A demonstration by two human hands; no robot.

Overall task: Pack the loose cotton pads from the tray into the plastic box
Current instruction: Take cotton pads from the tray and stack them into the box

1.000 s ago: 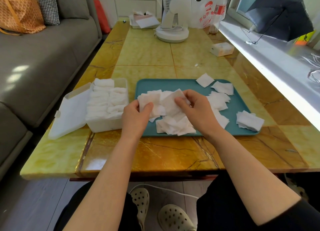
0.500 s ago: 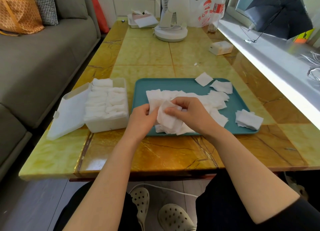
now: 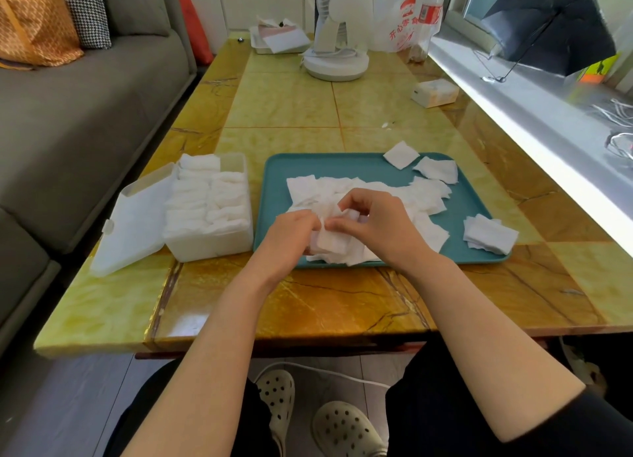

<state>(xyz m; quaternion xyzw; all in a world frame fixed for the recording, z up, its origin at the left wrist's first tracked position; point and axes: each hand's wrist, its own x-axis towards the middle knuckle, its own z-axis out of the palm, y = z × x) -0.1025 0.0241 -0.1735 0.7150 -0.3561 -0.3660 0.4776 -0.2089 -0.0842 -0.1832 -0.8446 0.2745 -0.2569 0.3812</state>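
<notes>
A teal tray (image 3: pixel 363 167) lies on the marble table with several loose white cotton pads (image 3: pixel 424 196) spread across it. My left hand (image 3: pixel 291 235) and my right hand (image 3: pixel 380 223) meet over the tray's front edge, both pinching a small stack of pads (image 3: pixel 334 241). More pads lie under the hands, partly hidden. A separate pile of pads (image 3: pixel 489 234) sits at the tray's right front corner. The translucent plastic box (image 3: pixel 236 244) stands left of the tray, filled with rows of pads, its lid (image 3: pixel 133 223) hanging open to the left.
A white fan base (image 3: pixel 337 66), a plastic bag (image 3: pixel 404 28), a bottle and a small tray (image 3: pixel 277 40) stand at the table's far end. A small white box (image 3: pixel 435 92) sits near the bright window sill on the right. A grey sofa (image 3: pixel 78 114) runs along the left.
My hands have gathered pads from the middle of the tray and drawn them toward its front edge, closing together on a small stack.
</notes>
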